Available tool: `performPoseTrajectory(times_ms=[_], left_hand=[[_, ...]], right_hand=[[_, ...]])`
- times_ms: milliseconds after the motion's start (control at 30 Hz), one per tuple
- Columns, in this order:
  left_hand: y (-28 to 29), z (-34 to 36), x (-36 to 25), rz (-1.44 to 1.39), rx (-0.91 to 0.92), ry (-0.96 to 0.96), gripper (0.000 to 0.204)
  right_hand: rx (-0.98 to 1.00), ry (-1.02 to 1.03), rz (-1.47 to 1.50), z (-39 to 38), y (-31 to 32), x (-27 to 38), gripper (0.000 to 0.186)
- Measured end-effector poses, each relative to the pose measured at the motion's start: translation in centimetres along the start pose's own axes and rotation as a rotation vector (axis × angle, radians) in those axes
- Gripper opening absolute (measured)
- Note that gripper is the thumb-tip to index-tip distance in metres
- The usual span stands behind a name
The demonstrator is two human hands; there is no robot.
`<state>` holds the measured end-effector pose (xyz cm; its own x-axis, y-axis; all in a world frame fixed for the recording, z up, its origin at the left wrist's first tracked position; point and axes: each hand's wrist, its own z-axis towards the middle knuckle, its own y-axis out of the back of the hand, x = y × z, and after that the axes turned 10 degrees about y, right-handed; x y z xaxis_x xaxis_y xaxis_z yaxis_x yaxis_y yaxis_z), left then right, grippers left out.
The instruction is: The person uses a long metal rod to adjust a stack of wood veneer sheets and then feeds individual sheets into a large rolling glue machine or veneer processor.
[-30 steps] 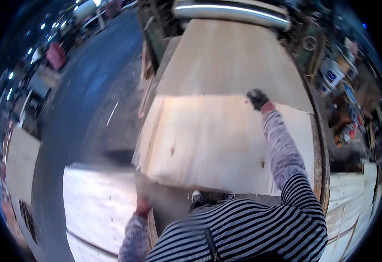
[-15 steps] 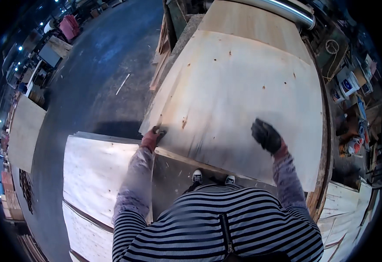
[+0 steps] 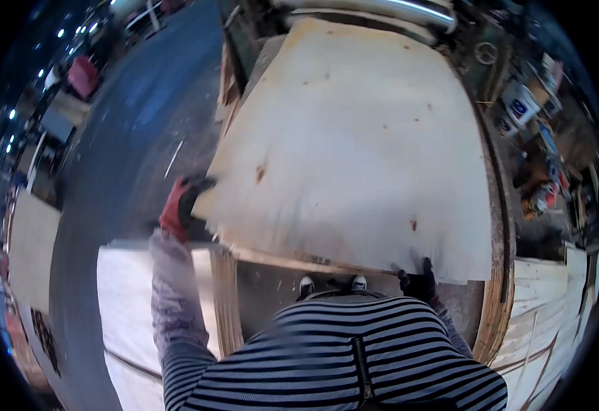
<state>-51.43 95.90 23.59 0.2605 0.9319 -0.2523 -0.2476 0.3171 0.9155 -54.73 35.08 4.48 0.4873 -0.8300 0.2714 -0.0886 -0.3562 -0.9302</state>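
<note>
One large pale wood veneer sheet [image 3: 354,151] is lying flat in front of the person, filling the middle of the view; at least one further layer is showing under its near edge, total not countable; two larger brown knots [image 3: 260,173] are marking its nearer half, one left, one right, with several smaller specks scattering farther up.

Two gloved hands are showing, both partly blurred; the left hand [image 3: 186,198], in a red and dark glove, is resting at the sheet's left edge, close to the near left corner, dark fingers bending toward the wood; whether it is gripping the edge, I cannot tell; the right hand [image 3: 419,279], in a dark glove, is sitting at the near edge, toward the right, fingers standing apart; whether it is pinching the sheet, I cannot tell either.

One shiny metal roller [image 3: 409,9] is lying crosswise beyond the far edge; one stack of pale wood sheets [image 3: 125,294] is standing at lower left, partly behind the left forearm; one more pale wood stack [image 3: 539,291] is standing at lower right; two shoes [image 3: 306,284] are poking out below the near edge; one striped top [image 3: 354,335] with one zipper [image 3: 361,370] is filling the bottom; one thin white strip [image 3: 173,159] is lying on the floor [image 3: 132,171]; two white buckets [image 3: 520,104] are standing at right, among clutter too crowded to count.
</note>
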Motion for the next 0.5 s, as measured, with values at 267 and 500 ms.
performPoseTrajectory(times_ms=[267,500], left_hand=[[-15.0,-8.8,6.2,-0.634,0.306,0.958,0.051],[-23.2,-14.0,7.5,-0.674,0.034,0.781,0.043]], right_hand=[[-0.182,-0.081,-0.476,10.5,-2.2,9.4,0.045],[-0.053,-0.034,-0.606,23.0,-3.8,17.8,0.042]])
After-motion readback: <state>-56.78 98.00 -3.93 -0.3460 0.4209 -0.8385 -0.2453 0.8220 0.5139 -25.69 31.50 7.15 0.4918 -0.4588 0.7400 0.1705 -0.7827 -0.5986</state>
